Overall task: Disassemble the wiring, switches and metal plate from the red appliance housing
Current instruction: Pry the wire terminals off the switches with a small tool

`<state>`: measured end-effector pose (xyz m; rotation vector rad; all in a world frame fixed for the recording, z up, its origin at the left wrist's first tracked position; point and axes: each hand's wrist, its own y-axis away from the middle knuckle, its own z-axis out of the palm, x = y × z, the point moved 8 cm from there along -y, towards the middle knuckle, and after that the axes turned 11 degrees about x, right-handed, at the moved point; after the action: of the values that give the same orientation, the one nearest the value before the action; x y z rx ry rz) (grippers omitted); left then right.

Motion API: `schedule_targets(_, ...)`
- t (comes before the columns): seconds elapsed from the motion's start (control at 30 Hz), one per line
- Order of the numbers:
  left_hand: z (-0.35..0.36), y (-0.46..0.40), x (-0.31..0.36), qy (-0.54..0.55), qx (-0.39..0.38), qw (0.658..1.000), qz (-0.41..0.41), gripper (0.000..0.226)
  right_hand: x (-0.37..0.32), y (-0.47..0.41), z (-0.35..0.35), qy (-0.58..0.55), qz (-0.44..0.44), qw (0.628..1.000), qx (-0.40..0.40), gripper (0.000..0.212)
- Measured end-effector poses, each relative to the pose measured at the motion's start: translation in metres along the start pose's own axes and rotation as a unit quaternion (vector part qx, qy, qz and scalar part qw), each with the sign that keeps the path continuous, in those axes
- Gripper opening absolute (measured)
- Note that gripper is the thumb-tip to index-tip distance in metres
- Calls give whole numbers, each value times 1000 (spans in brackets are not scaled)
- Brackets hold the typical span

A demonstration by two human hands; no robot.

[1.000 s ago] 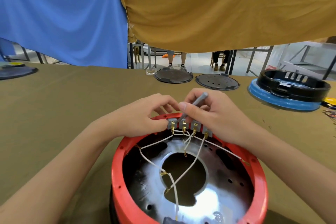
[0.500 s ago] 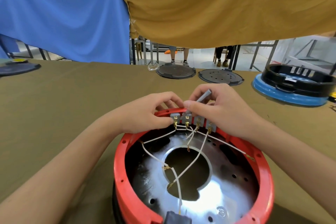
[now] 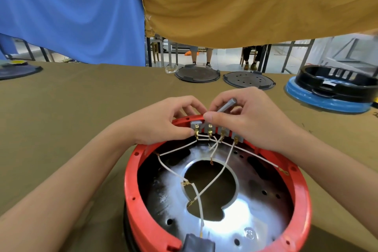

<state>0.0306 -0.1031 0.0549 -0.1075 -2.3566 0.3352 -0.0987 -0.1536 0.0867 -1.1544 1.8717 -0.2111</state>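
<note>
The round red appliance housing (image 3: 302, 194) stands open side up on the table in front of me. Inside lies a shiny metal plate (image 3: 241, 229) with a large centre hole. White wires (image 3: 212, 182) with brass terminals run from it to a row of grey switches (image 3: 223, 131) on the far rim. My left hand (image 3: 163, 120) pinches the leftmost switch at its terminal. My right hand (image 3: 249, 120) grips a thin grey tool (image 3: 227, 104) whose tip, hidden by my thumb, points down among the switches.
Two dark round lids (image 3: 197, 73) (image 3: 248, 80) lie at the table's far edge. A black ring on a blue base (image 3: 331, 90) stands far right, a dark disc (image 3: 18, 70) far left. Blue and mustard cloths hang behind. People's legs show under them.
The view has shifted slightly, so the housing sits a little higher in view. Both hands keep their hold at the switch row, the left thumb now lower on the first terminal.
</note>
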Motion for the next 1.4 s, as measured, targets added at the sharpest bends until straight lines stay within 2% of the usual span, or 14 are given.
schedule_targets(0.17,0,0,0,0,1,1000,-2,38,-2,0,-5,-3,-8,1000,23,10)
schedule_targets(0.43,0,0,0,1,4,1000,4,38,-1,1,-2,18,-7,1000,4,6)
schedule_targets(0.6,0,0,3,0,7,1000,11,36,3,-5,3,11,9,1000,5,13)
schedule_targets(0.83,1,-1,1,8,7,1000,3,35,15,-18,10,-56,83,995,-20,26)
schedule_targets(0.93,0,-1,1,13,7,1000,1,35,19,-19,12,-77,101,992,-24,25)
schedule_targets(1.17,1,-2,0,4,-1,1000,5,30,-4,-7,5,-9,-19,1000,6,18)
schedule_targets(1.3,1,-2,0,5,-1,1000,7,29,-8,-4,6,12,-34,999,-1,16)
schedule_targets(1.4,1,-2,0,9,1,1000,9,30,-3,-8,6,-19,-12,1000,-3,18)
